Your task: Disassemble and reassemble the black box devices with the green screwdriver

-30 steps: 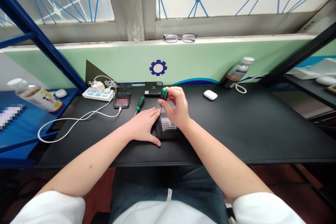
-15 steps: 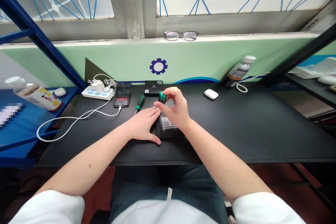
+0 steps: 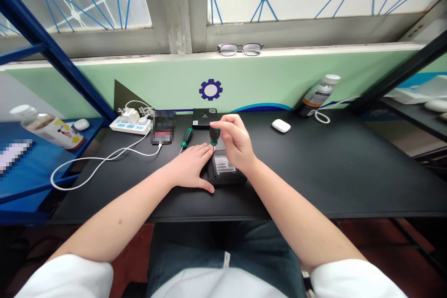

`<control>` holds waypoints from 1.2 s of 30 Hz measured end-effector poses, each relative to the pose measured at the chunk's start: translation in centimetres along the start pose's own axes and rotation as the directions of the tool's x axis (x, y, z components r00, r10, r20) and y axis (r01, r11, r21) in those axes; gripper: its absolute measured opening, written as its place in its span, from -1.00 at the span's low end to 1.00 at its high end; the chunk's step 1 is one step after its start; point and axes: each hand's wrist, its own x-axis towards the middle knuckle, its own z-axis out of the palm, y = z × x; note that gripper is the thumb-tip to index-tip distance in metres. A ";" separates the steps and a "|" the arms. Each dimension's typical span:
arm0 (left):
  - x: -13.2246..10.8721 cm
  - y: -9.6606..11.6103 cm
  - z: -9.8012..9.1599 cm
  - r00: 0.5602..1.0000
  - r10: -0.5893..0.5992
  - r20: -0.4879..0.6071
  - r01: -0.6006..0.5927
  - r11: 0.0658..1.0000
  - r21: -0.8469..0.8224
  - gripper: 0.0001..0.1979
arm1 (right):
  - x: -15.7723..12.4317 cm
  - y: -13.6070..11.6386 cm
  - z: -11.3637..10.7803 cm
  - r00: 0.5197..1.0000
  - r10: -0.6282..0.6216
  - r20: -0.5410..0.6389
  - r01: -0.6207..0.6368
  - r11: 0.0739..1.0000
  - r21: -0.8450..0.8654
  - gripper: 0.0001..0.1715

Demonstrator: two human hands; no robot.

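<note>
A black box-shaped device (image 3: 230,178) with a white printed label lies on the dark desk in front of me. My left hand (image 3: 192,165) rests flat along its left side, fingers stretched forward and thumb out near the front corner. Upright over the device's far left corner stands a green and black screwdriver (image 3: 214,136), its shaft pointing down. My right hand (image 3: 237,143) is closed at the handle, index finger over its top. The screwdriver's tip is too small to make out beside my left fingertips.
Behind my left hand lies a second green and black screwdriver (image 3: 186,138). Farther back are a black box (image 3: 204,118), a phone (image 3: 162,129) on a white cable and a power strip (image 3: 130,125). A white earbud case (image 3: 281,125) and a bottle (image 3: 319,95) stand to the right.
My right hand has shifted its grip on the screwdriver: the fingers have turned round the handle, and more of the handle and label shows. My left hand stays in place.
</note>
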 end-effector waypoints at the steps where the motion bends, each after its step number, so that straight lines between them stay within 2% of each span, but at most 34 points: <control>1: 0.0 0.0 0.0 1.000 0.001 0.004 -0.001 1.000 -0.002 0.32 | 0.1 -0.1 0.0 1.000 -0.002 -0.006 0.002 1.000 0.030 -0.62; 6: 0.1 0.1 -0.4 1.000 0.010 0.014 -0.009 1.000 -0.028 0.29 | -0.2 -0.8 0.2 0.993 0.114 -0.004 -0.112 0.979 0.168 -0.82; 9: 0.1 0.3 -0.6 1.000 0.009 0.011 -0.008 0.999 -0.039 0.23 | -0.5 -1.0 0.7 0.979 0.204 0.011 -0.201 0.953 0.225 -0.63; 13: 0.1 0.1 -0.4 1.000 0.013 -0.005 -0.013 0.999 -0.050 0.24 | -0.7 -1.0 0.8 0.960 0.264 0.095 -0.280 0.900 0.334 -0.71; 16: 0.1 -0.1 -0.1 1.000 0.016 -0.002 -0.016 0.999 -0.033 0.29 | -0.5 -1.0 0.5 0.968 0.223 0.116 -0.245 0.941 0.232 -0.74; 19: 0.1 -0.2 0.2 1.000 0.009 0.002 -0.009 1.000 -0.016 0.32 | -0.1 -0.8 0.2 0.994 0.102 0.029 -0.104 0.992 0.067 -0.68; 21: 0.0 -0.2 0.2 1.000 0.003 0.002 -0.003 1.000 -0.009 0.33 | 0.0 -0.7 0.1 0.999 0.026 -0.023 -0.026 0.999 0.023 -0.63; 23: 0.0 -0.2 0.2 1.000 0.001 0.003 -0.001 1.000 -0.003 0.33 | 0.2 -0.7 0.0 0.999 0.005 -0.045 -0.004 1.000 0.025 -0.61; 28: 0.0 0.0 -0.1 1.000 -0.003 0.021 0.003 1.000 0.001 0.29 | 0.0 -1.0 0.3 0.990 0.127 -0.052 -0.122 0.988 0.098 -0.83; 31: 0.1 0.0 -0.2 1.000 -0.003 0.013 0.003 1.000 -0.007 0.24 | -0.4 -1.1 0.7 0.969 0.244 -0.035 -0.233 0.953 0.196 -0.60; 32: 0.1 0.0 -0.2 1.000 0.000 0.008 0.000 1.000 -0.011 0.23 | -0.5 -1.1 0.8 0.961 0.275 -0.017 -0.264 0.936 0.231 -0.58; 34: 0.1 0.0 -0.1 1.000 0.009 0.000 -0.009 1.000 -0.017 0.25 | -0.7 -1.0 0.9 0.952 0.304 0.028 -0.299 0.910 0.289 -0.64; 36: 0.1 0.0 -0.1 1.000 0.009 0.005 -0.009 1.000 -0.011 0.29 | -0.7 -0.9 0.8 0.958 0.281 0.062 -0.286 0.910 0.300 -0.73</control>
